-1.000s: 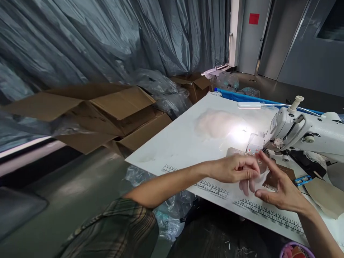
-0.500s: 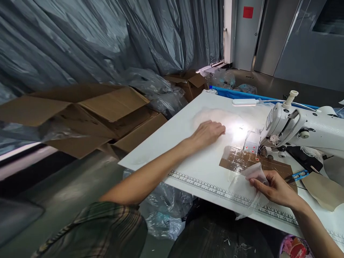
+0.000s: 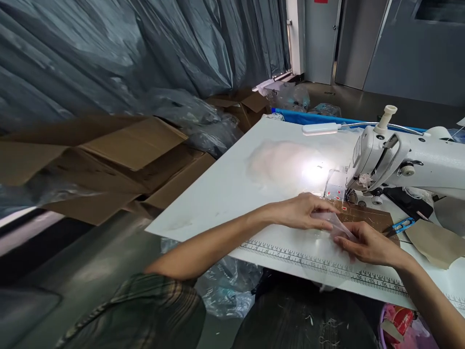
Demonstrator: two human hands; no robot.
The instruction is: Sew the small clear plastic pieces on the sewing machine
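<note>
One sheer white cloth [image 3: 339,227] sits between the right hand [image 3: 368,243] and the left hand [image 3: 303,212], above the near side of the table [image 3: 203,203]; the right thumb and forefinger pinch it, while the left fingers curl at its upper edge, and whether they nip it I cannot tell. Such thin stuff could slip or crease if the right pinch loosens, and its lower part, seemingly trailing across the ruler scale [image 3: 316,264] to the near edge, could drag there. The blue snips [image 3: 402,225], lying just beyond the right hand on the brown panel's [image 3: 376,220] right side, could snag a loose fold. Rightward room is tight below the sewing machine [image 3: 403,150]; leftward, bare tabletop runs to the far-left corner, with a pale heap [image 3: 272,162] behind
</note>
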